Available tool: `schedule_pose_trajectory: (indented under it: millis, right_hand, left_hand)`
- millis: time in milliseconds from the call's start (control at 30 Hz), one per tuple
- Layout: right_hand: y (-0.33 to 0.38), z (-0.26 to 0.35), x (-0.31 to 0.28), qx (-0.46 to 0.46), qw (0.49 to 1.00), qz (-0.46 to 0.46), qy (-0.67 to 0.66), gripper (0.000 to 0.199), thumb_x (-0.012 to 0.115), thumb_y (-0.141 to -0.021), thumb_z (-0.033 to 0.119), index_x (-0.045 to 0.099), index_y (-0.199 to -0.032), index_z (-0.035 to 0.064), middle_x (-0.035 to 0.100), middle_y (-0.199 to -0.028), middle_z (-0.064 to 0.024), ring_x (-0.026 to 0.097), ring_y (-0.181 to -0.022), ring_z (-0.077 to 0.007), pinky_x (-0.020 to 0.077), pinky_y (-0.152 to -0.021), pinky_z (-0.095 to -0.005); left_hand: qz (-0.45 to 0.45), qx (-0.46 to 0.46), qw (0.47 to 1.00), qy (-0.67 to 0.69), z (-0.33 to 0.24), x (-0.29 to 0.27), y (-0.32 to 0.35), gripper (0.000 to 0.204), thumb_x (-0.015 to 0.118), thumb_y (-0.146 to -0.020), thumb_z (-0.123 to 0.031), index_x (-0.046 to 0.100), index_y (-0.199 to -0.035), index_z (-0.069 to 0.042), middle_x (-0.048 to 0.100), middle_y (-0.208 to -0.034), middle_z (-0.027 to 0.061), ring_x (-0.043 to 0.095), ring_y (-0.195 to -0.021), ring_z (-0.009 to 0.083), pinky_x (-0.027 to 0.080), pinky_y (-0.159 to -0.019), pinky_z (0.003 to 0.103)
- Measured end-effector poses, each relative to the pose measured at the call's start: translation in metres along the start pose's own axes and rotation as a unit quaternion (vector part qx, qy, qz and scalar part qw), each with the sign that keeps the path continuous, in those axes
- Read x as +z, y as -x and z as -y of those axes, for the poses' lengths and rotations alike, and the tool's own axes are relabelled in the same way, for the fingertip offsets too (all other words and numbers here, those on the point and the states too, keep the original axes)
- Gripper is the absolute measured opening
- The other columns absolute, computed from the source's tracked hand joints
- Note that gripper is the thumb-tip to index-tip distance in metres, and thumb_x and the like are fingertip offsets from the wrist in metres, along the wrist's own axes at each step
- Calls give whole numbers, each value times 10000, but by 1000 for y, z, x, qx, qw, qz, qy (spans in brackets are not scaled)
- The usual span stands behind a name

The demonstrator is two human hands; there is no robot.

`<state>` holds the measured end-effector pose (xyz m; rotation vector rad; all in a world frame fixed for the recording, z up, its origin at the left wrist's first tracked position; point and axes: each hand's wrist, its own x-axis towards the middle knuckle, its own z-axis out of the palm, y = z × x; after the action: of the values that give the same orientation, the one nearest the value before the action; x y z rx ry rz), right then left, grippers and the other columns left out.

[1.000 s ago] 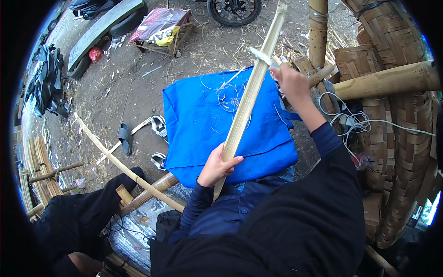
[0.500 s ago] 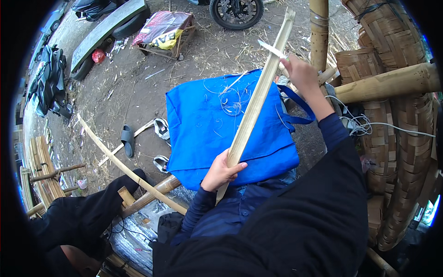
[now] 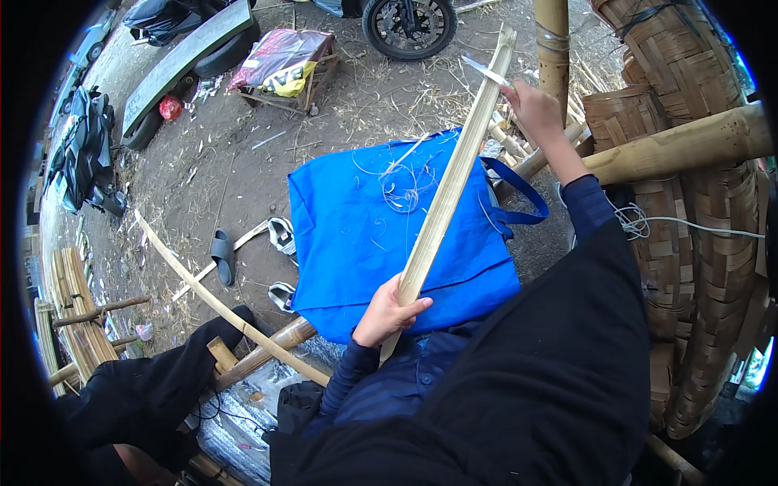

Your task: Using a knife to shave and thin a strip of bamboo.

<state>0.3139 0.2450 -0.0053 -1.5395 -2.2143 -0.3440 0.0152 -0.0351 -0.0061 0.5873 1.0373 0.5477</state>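
A long pale bamboo slat [image 3: 454,178] runs diagonally across a blue bag [image 3: 381,235] spread over my lap. My left hand [image 3: 387,312] grips the slat near its lower end. My right hand [image 3: 531,105] is raised at the slat's far end and holds a knife [image 3: 486,71] whose thin light blade rests against the tip. Thin curled shavings lie on the blue bag.
Woven bamboo baskets [image 3: 689,211] and a thick bamboo pole [image 3: 689,142] stand on the right. A wheel [image 3: 408,24] and a small crate [image 3: 284,69] are at the top. Sandals [image 3: 223,255], thin strips [image 3: 203,283] and stacked bamboo [image 3: 73,324] lie on the dirt at left.
My right hand has slid the knife outward along the slat, from its middle to the far tip. My left hand kept its grip at the lower end.
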Motion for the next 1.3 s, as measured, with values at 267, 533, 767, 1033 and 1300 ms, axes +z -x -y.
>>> schedule_pose_trajectory:
  millis: [267,533,767,1033,1300]
  right_hand:
    - [23,32,-16,-156,974,100,-132,384,445,-928,416,503,-767,72,537,-567,-148,575,-540,-335,419,-462,-430]
    - [0,7,-9,-5,996,54,-74,362,500,-899,414,490,-773,75,537,-547,-126,559,-510,-345,434,-451,-419]
    - [-6,2,-18,-96,989,75,-86,388,466,-910,435,497,-777,72,548,-576,-140,576,-557,-351,436,-485,-440]
    - [3,27,-21,-78,985,113,-108,393,444,-922,434,500,-784,70,564,-587,-143,586,-572,-357,440,-501,-454]
    - [-20,-34,-2,14,999,37,17,391,400,-944,437,483,-778,93,506,-538,-153,558,-550,-371,407,-472,-444]
  left_hand:
    - [-19,-19,999,36,-4,-11,0,561,728,-782,-152,431,-1245,-44,432,-692,-40,438,-489,39,344,-407,185]
    - [-31,-2,1000,-3,-2,-8,0,540,716,-788,-115,430,-1240,-44,432,-693,-37,428,-484,37,345,-405,186]
    - [-6,7,1000,6,-6,-3,8,426,672,-812,-73,425,-1159,-65,420,-688,-36,399,-478,32,323,-407,190]
    - [-22,-8,1000,21,2,-15,5,566,726,-782,-150,429,-1253,-49,453,-693,-35,447,-490,37,362,-412,184]
    - [-7,30,999,-31,-2,-3,6,480,693,-797,-84,425,-1193,-47,449,-717,-33,424,-498,35,352,-417,190]
